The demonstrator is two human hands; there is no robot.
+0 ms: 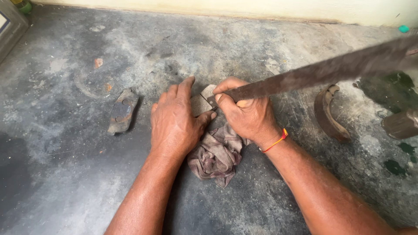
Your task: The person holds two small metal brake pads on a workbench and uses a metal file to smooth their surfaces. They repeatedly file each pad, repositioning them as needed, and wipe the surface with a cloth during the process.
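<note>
- At the centre of the frame, we are pressing our left hand (176,119) flat, fingers together, on a brake pad (201,103).
- Our right hand (248,113) is gripping a long rusty file (331,67), its tip touching the pad.
- Below the hands, a rag (217,156) is lying on the floor (65,174).
- At left, a second pad (123,111) is lying; at right, a curved brake shoe (327,114).
</note>
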